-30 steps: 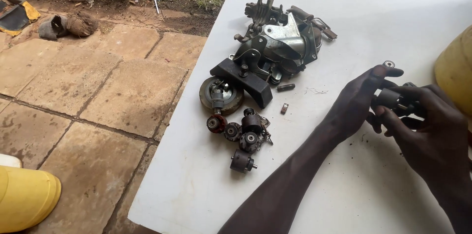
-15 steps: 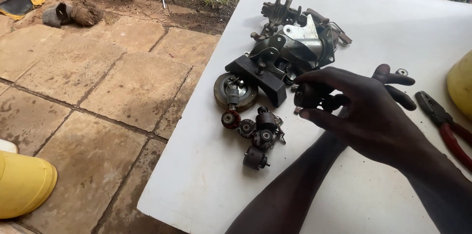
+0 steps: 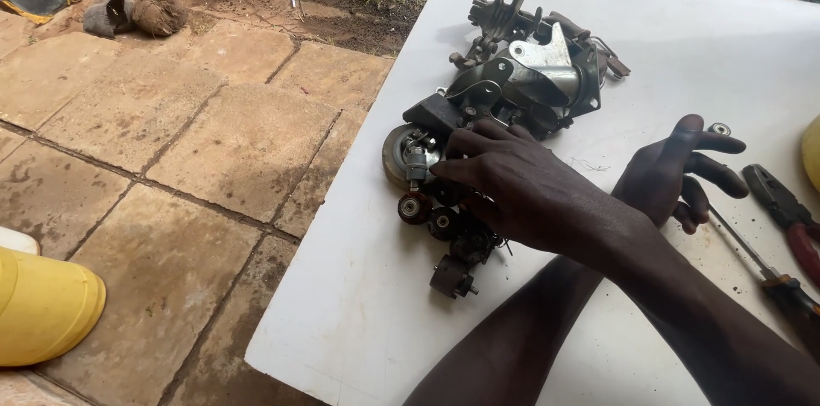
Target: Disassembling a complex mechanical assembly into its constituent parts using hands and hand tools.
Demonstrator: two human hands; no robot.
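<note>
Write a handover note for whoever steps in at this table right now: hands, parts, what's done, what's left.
Right hand: reaches across the left arm, palm down over the small black rollers, fingertips at the wheel. Whether it grips anything cannot be told.
Left hand: open and empty, resting on the white table near a small ring.
Parts: the metal assembly lies just behind the wheel.
Done: loose rollers are gathered in a cluster beside the wheel.
Left: the assembly is in one piece, and the pliers and screwdriver lie untouched at the right.
</note>
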